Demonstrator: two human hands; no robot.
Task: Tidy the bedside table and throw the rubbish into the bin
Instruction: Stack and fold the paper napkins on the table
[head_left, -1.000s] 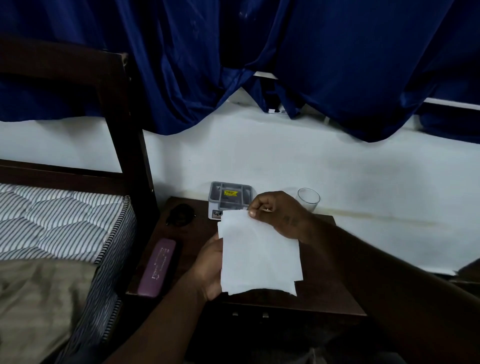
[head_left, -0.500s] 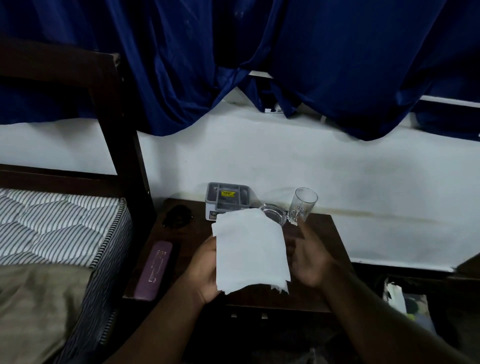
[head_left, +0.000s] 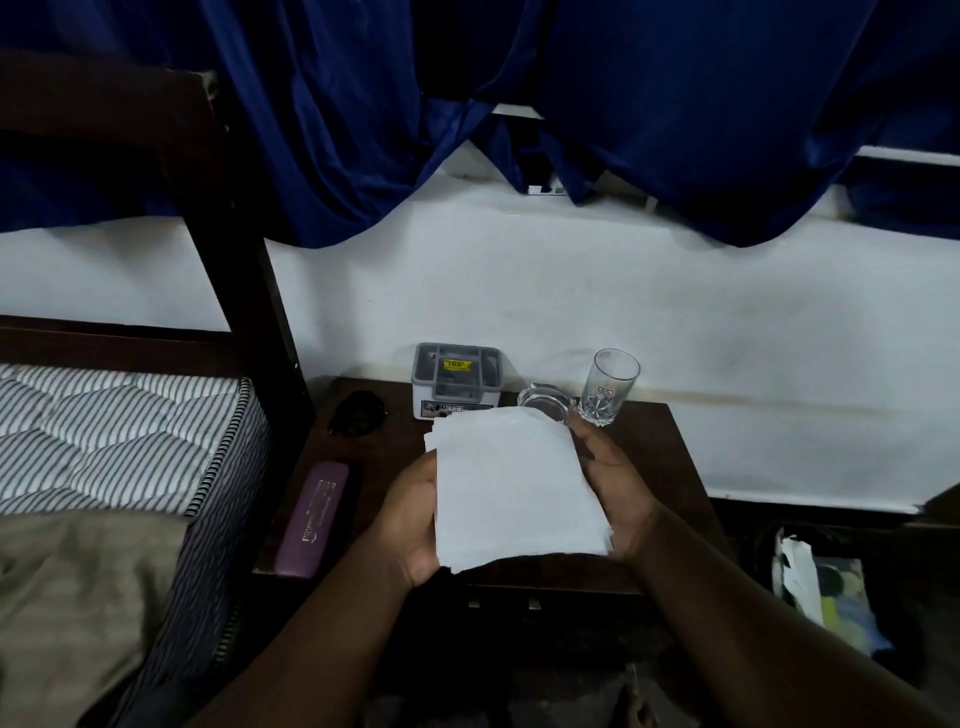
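White paper (head_left: 514, 483): a folded sheet in the middle of the frame, held up over the bedside table (head_left: 670, 467) and not lying on it.
Left hand (head_left: 410, 519): it grips the left edge of the paper, with its fingers tucked behind the sheet.
Right hand (head_left: 618, 493): it cups the right edge and holds the paper too. Most of its fingers hide behind the sheet.
What changed: a second ago the right hand pinched the top of the paper. Then it let go and hung open off to the right. Now it is back on the paper's side, so both hands hold it again.
What that means: the paper looks folded flat and neat. I think the fold is done, and the paper is ready to be put down tidy or thrown away.
Things at the back: a grey box (head_left: 456, 379), a small glass dish (head_left: 545, 402) and a drinking glass (head_left: 608, 387) stand near the wall, in the middle of the frame.
Things on the left: a purple case (head_left: 311, 519) lies along the table's left edge, and a small black thing (head_left: 358, 413) sits above it.
Heap of rubbish (head_left: 831, 592): it is in the lower right of the frame. This may be the bin, but it is too dark to be sure.
Still to do: nothing on the table has gone in the bin yet.
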